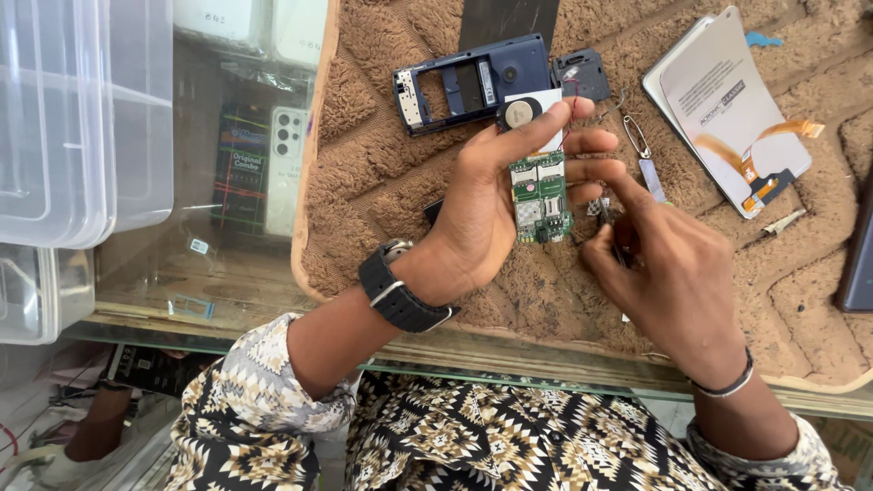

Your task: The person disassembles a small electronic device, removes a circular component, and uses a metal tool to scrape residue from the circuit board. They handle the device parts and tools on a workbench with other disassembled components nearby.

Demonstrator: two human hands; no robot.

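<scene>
2 hands over a shaggy brown mat (382, 182) with a zigzag weave, so it's a pretty fuzzy work surface. The left hand (491, 205) has its fingers wrapped around a small green circuit board (540, 195), flat and rectangular with shiny metal slots and a round silver speaker disc on top, held just above the mat. The right hand (668, 264) is pinched narrow on a thin dark tool (607, 218) right beside the board's edge. Above them lies a dark blue plastic phone frame (473, 82), hollow in the middle, and a small black plastic piece (582, 75) next to it. Off to the right are a safety pin (637, 136) and a pale flat panel (727, 109) with an orange ribbon cable. Clear plastic bins (82, 118) sit at far left.
</scene>
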